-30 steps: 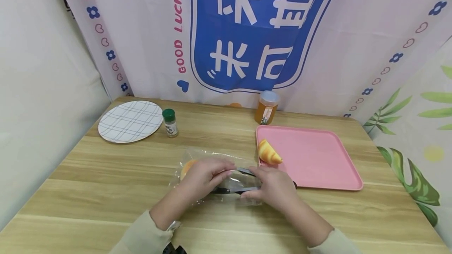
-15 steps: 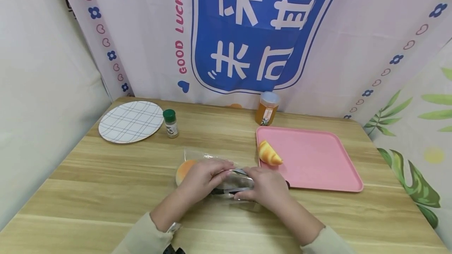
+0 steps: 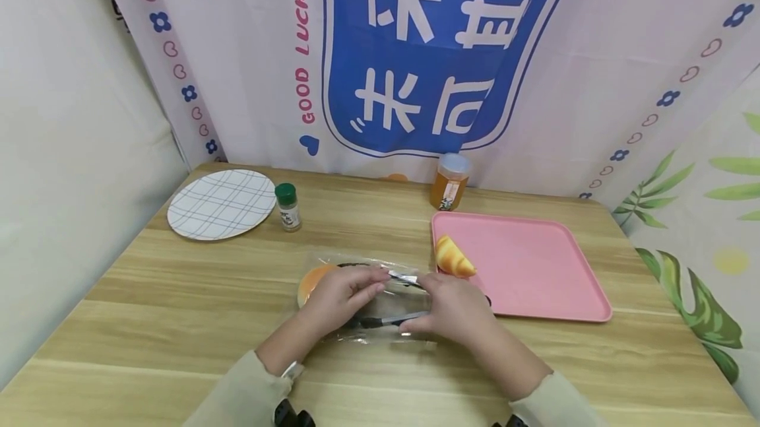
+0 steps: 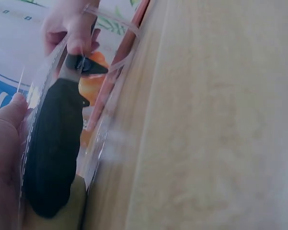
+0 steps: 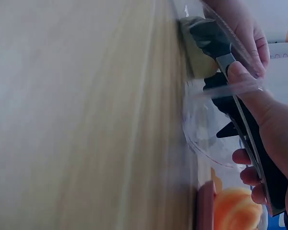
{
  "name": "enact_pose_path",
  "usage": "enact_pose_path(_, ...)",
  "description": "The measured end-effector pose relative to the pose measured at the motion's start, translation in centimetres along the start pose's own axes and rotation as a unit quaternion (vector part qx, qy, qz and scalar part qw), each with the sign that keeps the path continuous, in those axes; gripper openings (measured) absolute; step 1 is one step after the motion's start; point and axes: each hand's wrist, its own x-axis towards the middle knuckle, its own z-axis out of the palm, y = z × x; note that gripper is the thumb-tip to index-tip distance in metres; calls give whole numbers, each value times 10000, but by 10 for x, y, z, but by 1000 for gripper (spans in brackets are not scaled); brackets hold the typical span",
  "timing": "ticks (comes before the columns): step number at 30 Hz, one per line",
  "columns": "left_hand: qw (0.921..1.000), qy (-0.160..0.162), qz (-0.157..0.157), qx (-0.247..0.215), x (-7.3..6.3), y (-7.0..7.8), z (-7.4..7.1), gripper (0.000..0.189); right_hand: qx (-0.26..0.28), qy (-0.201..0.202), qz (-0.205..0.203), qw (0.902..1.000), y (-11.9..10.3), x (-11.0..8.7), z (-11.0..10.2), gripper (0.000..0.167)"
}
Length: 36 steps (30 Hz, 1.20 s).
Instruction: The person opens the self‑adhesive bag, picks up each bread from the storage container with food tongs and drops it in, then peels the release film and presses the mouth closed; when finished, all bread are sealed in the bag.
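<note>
My right hand (image 3: 460, 308) grips a pair of tongs (image 5: 273, 175) by the handles, their metal arms spread apart. The black tong heads (image 4: 55, 148) reach leftward inside a clear plastic bag (image 3: 380, 334). At the bag's left end is a round bun (image 3: 315, 282) with an orange-brown top, partly hidden behind my left hand (image 3: 341, 295). That hand pinches the bag's upper side, thumb and fingers close to the tongs. Just beyond the right hand, a croissant-like bread piece (image 3: 454, 257) lies on the left edge of a pink tray (image 3: 534, 268).
A checked oval plate (image 3: 222, 204) lies at the back left of the wooden table (image 3: 178, 348), beside a green-capped spice jar (image 3: 287, 208). Behind the tray stands a jar of amber contents (image 3: 449, 183). A printed cloth (image 3: 249, 70) hangs along the table's back edge.
My right hand moved left, then slightly back right. The tong arms drew closer together and are now wider apart again. The bun sits a little further left than a second ago.
</note>
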Motion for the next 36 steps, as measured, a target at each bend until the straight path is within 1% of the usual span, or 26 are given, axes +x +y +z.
enact_pose_path(3,9999,-70,-133,20,2,0,0,20,-10,-103,22,9999,8,-3,-7,81)
enact_pose_path(4,9998,-79,-189,34,2,-1,0,20,-18,-169,64,9998,10,-4,-9,84)
enact_pose_path(7,9996,-17,-299,8,3,-4,-1,20,80,-302,210,9993,22,-11,-19,85)
enact_pose_path(10,9993,99,-372,16,3,-10,-3,20,105,-298,363,9988,34,-21,-29,85)
enact_pose_path(15,9992,204,-357,1,3,-14,-7,20,-191,-23,336,9993,55,-42,-47,82)
enact_pose_path(17,9992,221,-345,-18,4,-15,-8,20,-320,55,317,9990,64,-51,-58,82)
enact_pose_path(20,9991,256,-317,-66,4,-17,-10,20,-451,154,410,9980,75,-62,-75,84)
enact_pose_path(23,9990,315,-314,-105,4,-18,-11,21,-659,254,594,9957,83,-68,-90,84)
enact_pose_path(25,9989,339,-313,-120,4,-19,-11,22,-850,304,615,9940,85,-69,-95,83)
enact_pose_path(27,9987,366,-323,-151,3,-19,-10,22,-1110,387,522,9917,87,-67,-98,79)
enact_pose_path(30,9986,378,-335,-183,3,-19,-10,23,-1474,584,226,9871,89,-62,-98,76)
enact_pose_path(33,9985,381,-349,-187,3,-19,-9,23,-1832,936,-188,9784,90,-57,-97,76)
enact_pose_path(36,9984,384,-361,-185,3,-19,-9,22,-2191,1242,-568,9661,93,-53,-96,77)
